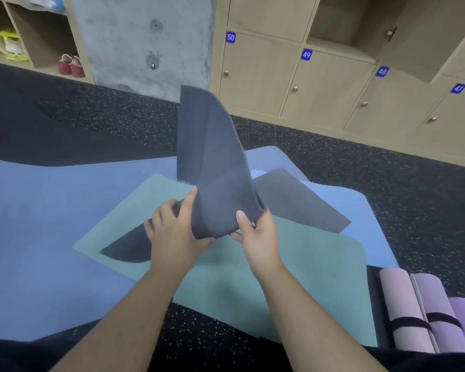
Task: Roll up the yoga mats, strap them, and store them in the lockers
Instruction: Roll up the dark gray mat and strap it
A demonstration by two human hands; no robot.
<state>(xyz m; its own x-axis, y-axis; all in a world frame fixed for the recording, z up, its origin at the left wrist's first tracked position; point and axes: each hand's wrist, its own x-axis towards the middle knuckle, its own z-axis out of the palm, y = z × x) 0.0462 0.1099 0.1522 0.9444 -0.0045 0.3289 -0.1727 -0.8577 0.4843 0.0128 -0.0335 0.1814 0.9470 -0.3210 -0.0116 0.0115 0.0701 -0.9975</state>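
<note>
A dark grey yoga mat (212, 162) is loosely rolled into a cone and stands tilted up off the floor. My left hand (172, 229) grips its lower end from the left, thumb on the outer layer. My right hand (255, 232) pinches the same end from the right. Loose parts of the grey mat lie flat on a green mat (279, 277), which lies on a wide blue mat (38, 224). Wooden lockers (320, 84) with numbered doors line the far wall; one upper locker (341, 20) stands open.
Three rolled pink and purple mats (424, 312) with black straps lie at the lower right. An open shelf (38, 36) at the upper left holds red shoes (71, 65) and a yellow bag (10, 45). A concrete pillar (145, 41) stands between shelf and lockers.
</note>
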